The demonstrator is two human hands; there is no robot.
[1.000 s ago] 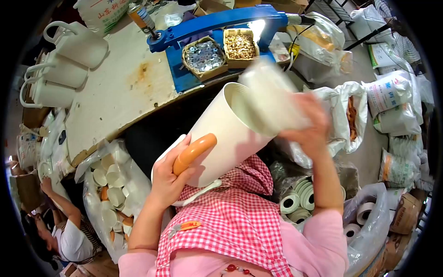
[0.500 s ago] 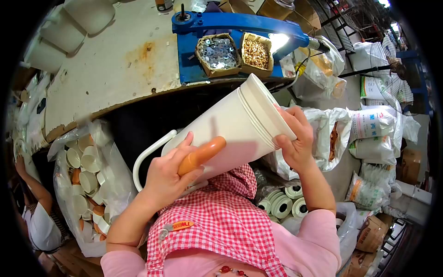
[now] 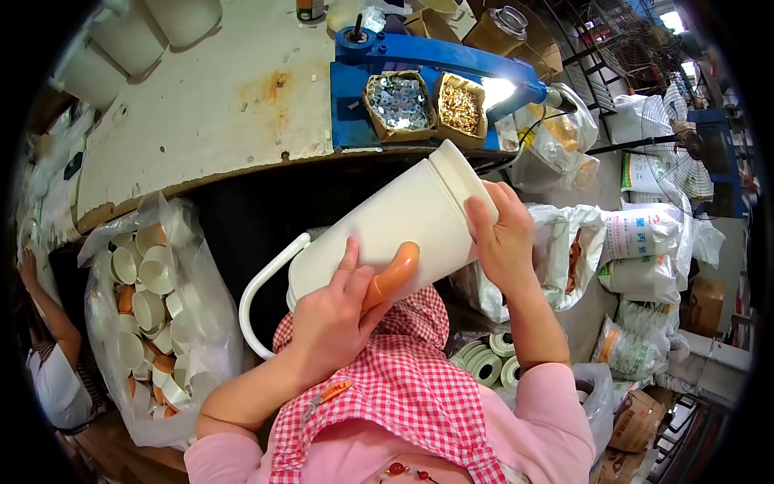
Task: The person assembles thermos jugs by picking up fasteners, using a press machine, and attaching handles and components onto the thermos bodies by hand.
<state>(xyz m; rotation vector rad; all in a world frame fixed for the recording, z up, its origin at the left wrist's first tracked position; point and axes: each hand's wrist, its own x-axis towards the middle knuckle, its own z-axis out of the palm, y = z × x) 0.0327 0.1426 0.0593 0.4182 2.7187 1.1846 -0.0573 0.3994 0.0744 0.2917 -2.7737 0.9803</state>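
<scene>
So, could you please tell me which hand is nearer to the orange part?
Left: the left hand touches the orange part at its lower end, while the right hand is apart from it, gripping the container near its rim.

Table (image 3: 193, 137) ahead, running out left. On it: vessels (image 3: 133, 40) far left; can (image 3: 310, 10) at far side; base plate (image 3: 351, 125) toward right, carrying washer box (image 3: 401, 102) with fittings box (image 3: 460, 109) just right of it, metal arm (image 3: 439, 52) behind both. Pitcher (image 3: 371, 226) tilted before the apron (image 3: 371, 403), between hands: left hand (image 3: 343, 310) near side, beside side handle (image 3: 393, 276); right hand (image 3: 501, 234) at its right end. Left of apron: bag (image 3: 153, 436), cups (image 3: 147, 309) inside. Right, beyond right hand: sack (image 3: 548, 230); more sacks (image 3: 641, 234) farther right.
</scene>
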